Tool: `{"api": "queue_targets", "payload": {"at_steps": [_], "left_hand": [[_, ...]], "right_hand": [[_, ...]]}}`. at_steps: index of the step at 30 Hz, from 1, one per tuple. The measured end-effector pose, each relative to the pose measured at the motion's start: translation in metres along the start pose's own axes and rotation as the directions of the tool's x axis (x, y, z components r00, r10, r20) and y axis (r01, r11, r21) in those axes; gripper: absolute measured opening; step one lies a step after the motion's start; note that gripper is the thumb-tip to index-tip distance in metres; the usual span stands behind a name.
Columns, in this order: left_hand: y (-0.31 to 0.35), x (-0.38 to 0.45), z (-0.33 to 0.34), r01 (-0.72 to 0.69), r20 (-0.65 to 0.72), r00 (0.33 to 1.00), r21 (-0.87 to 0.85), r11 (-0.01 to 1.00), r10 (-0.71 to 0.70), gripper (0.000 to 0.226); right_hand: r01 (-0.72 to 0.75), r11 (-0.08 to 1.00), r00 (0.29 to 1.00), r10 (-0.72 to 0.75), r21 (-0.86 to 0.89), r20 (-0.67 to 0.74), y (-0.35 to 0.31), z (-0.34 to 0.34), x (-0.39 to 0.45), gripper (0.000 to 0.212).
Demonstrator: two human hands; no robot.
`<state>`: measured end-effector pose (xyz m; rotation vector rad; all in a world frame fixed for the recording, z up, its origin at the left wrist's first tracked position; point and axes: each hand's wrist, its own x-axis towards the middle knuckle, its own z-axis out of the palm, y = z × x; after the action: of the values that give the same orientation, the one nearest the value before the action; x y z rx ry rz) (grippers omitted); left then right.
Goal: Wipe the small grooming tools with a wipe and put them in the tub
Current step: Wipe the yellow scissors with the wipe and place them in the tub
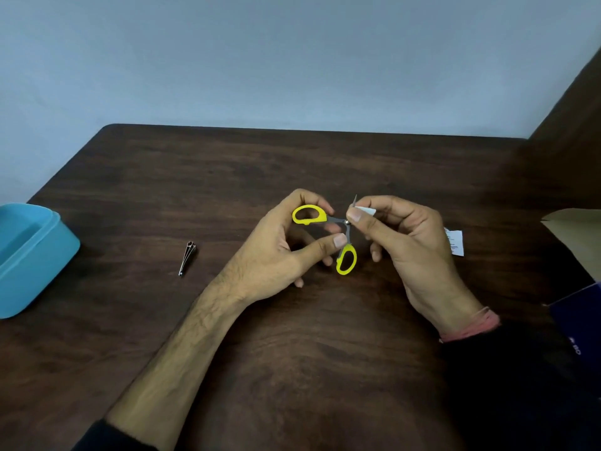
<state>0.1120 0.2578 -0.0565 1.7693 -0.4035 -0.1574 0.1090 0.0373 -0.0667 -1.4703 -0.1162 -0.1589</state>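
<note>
Small scissors (345, 258) with yellow handles are held above the middle of the table, spread wide. My left hand (286, 245) grips them by the handles, thumb on the lower shank. My right hand (403, 236) pinches a small white wipe (366, 211) around one blade, whose tip pokes up past the fingers. A metal nail clipper (187, 258) lies on the table to the left of my left hand. The blue tub (48, 255) stands at the far left edge, partly cut off by the frame.
A dark wooden table (292, 164) stands against a pale wall. A torn white wipe packet (455, 242) lies just behind my right hand. A cardboard box (575, 236) and a dark blue box (579, 320) sit at the right edge.
</note>
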Motion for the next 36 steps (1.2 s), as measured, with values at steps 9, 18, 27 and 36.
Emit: {"api": "queue_targets", "payload": {"at_steps": [9,18,27,36], "left_hand": [[-0.001,0.001,0.003,-0.073,-0.043,0.996,0.024,0.997,0.074,0.042],[-0.005,0.002,0.006,-0.027,-0.064,0.997,0.230,0.973,0.042,0.016],[0.003,0.003,0.001,0.038,0.028,0.999,0.109,0.993,-0.041,0.014],[0.003,0.005,-0.001,0.063,-0.009,0.998,0.050,0.997,-0.063,0.019]], "right_hand": [[0.022,0.999,1.000,-0.022,-0.032,-0.020,0.000,0.005,-0.002,0.006],[0.064,0.993,0.996,-0.069,-0.102,-0.048,0.001,0.008,-0.004,0.009],[0.101,0.987,0.991,-0.110,-0.124,-0.071,0.000,0.008,-0.003,0.016],[0.235,0.953,0.954,-0.264,-0.193,-0.142,0.000,0.002,0.001,0.013]]}}
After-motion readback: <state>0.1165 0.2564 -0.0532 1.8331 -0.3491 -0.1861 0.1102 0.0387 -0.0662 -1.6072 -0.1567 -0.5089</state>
